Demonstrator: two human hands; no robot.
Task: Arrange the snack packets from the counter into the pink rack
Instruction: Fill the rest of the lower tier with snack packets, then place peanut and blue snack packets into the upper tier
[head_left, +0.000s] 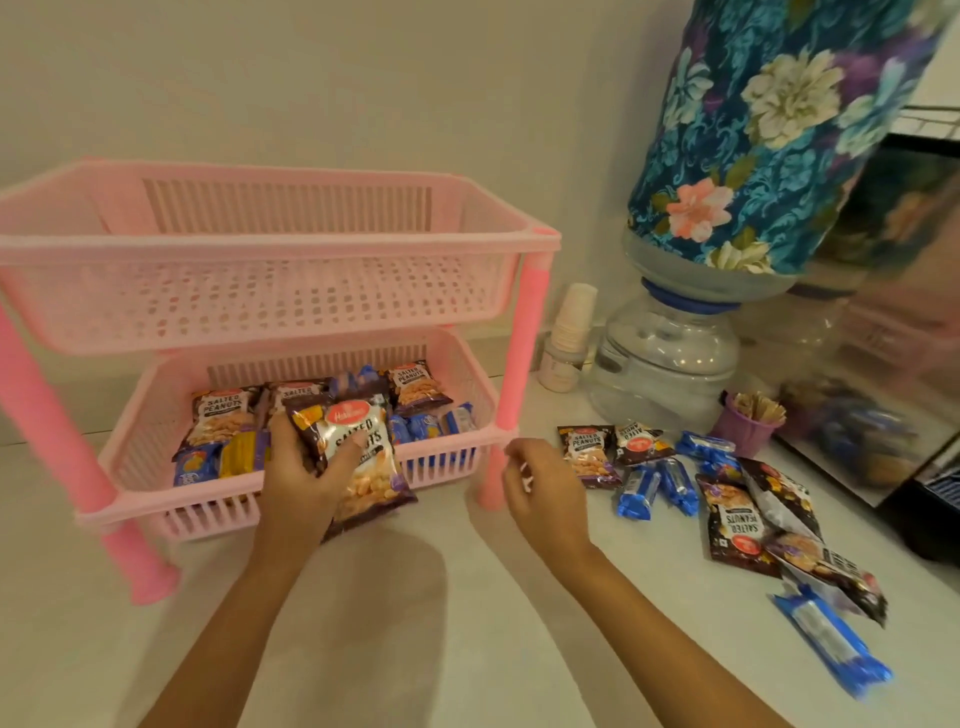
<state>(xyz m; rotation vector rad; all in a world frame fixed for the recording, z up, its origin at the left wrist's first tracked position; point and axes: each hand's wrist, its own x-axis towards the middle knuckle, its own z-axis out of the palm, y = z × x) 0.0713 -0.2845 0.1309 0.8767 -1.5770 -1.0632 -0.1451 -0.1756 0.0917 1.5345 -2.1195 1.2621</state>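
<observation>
Left hand (306, 467) grips a salted peanuts packet (353, 457) by its left edge, thumb across the front, holding it at the front rim of the lower basket (447, 441) of the pink rack (530, 332). Right hand (540, 488) hovers just right of the rack's front leg, fingers loosely curled and holding nothing. That lower basket already carries several peanut packets and blue biscuit packs, while the upper basket (260, 244) looks bare. More packets (732, 525) lie scattered on the table (415, 623) to the right, near a purple cup of sticks (748, 423) and a water dispenser jar (670, 353). The risk I see is crowding: dropping this packet onto the heap in front may let it slide back over the low rim onto the table. The upper basket overhangs the lower one, so the hand could also knock it and jolt the light rack.
</observation>
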